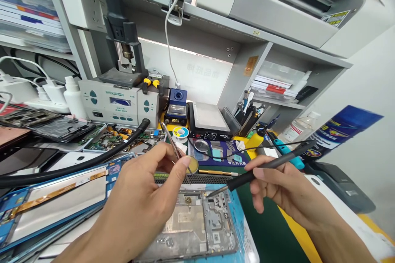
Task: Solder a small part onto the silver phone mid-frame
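Note:
My left hand (143,191) is closed around a pair of metal tweezers (170,136), pinched between thumb and fingers. In my right hand (277,181) is a soldering iron (242,179) with a black handle, held like a pen. Its metal tip points down-left at the upper edge of a bare metal phone frame (188,224); whether it touches, I cannot tell. The frame lies on a blue and white pad (247,234), partly hidden by my left hand. Just beyond my left thumb is a small round tin (193,165) with yellowish contents.
A grey hot-air station (120,104) stands at the back left, its black hose (105,162) crossing the bench. Behind the hands are a solder spool (180,132), a soldering station (175,111) and a heating plate (210,117). A blue spray can (342,131) and phone parts (61,205) flank them.

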Motion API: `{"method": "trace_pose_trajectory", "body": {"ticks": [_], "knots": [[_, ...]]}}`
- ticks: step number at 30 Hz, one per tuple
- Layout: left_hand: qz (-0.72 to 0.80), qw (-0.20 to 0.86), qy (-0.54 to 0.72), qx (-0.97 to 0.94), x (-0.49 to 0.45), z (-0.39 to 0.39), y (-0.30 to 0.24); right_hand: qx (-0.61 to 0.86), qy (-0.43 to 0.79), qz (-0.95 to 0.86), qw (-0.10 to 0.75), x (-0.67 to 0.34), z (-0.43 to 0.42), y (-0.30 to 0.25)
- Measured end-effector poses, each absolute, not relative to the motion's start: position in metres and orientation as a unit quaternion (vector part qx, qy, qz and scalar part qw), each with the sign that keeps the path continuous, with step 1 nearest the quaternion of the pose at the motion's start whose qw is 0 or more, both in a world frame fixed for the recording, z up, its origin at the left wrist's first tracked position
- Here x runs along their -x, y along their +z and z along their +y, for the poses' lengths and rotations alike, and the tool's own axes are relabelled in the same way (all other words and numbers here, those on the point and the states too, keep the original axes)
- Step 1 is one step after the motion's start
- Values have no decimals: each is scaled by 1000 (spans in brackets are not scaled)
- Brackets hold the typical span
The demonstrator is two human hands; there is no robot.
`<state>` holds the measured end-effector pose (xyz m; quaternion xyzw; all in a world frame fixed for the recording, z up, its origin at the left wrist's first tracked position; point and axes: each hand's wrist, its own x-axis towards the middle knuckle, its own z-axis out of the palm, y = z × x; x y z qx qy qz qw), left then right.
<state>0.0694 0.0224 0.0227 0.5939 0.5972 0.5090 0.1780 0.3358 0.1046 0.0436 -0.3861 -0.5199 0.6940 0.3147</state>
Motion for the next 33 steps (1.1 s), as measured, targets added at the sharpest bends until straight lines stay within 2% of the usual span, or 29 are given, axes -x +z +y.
{"method": "trace_pose_trajectory", "body": {"ticks": [14, 33], "knots": [[592, 157, 518, -597, -64, 20, 22, 417, 585, -523, 459, -332, 59, 18], [576, 114, 536, -606, -65, 19, 23, 418, 589, -540, 431, -338, 65, 10]]}}
